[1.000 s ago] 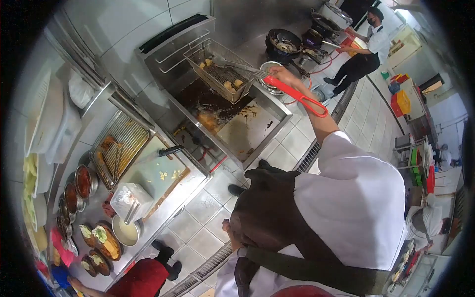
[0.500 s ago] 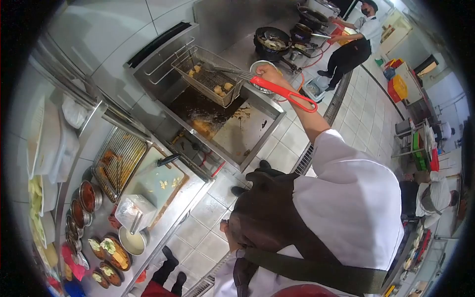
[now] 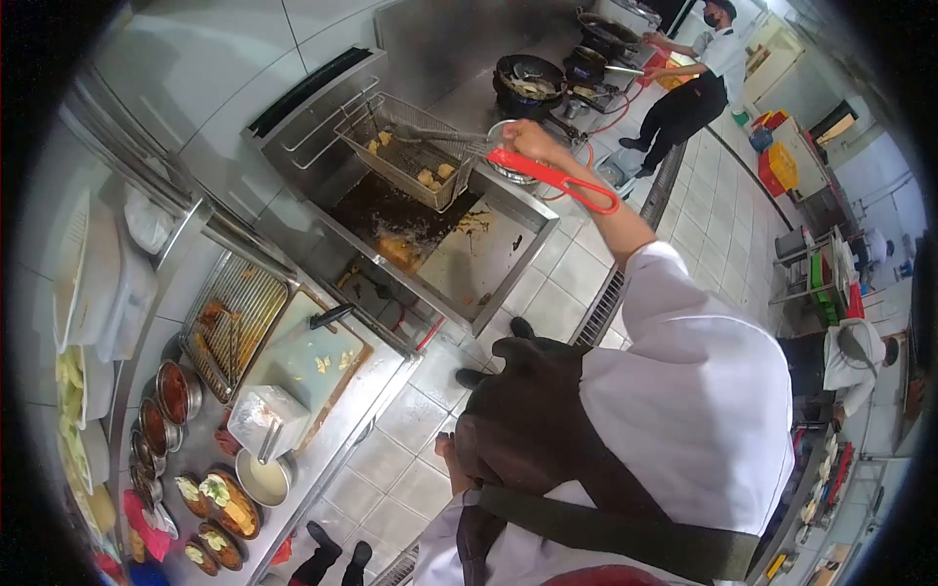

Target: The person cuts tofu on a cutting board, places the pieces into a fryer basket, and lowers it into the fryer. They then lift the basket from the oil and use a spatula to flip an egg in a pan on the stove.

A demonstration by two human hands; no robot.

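My right hand [image 3: 532,142] is closed in a fist around a long grey metal utensil [image 3: 445,135], whose far end reaches into a wire fry basket [image 3: 454,191]. The kind of utensil does not show clearly. The basket's red looped handle [image 3: 552,177] crosses in front of my wrist and forearm. Golden fried pieces [image 3: 437,177] lie in two corners of the basket, which is above the dark oil [image 3: 376,210] of the fryer [image 3: 532,256]. My left hand [image 3: 447,451] is low beside my brown apron [image 3: 523,430], its fingers mostly hidden.
Left of me, a counter holds a cutting board [image 3: 322,342] with a black-handled knife [image 3: 332,315], a wire-racked tray [image 3: 234,317], metal bowls [image 3: 176,391] and plated food [image 3: 230,503]. Beyond the fryer, a co-worker [image 3: 718,68] stands at woks [image 3: 528,83]. Another person's legs [image 3: 322,562] show below.
The whole view has shifted slightly left. My right hand keeps its grip beside the red handle. The legs at the bottom have moved down, and a person at far right has changed posture.
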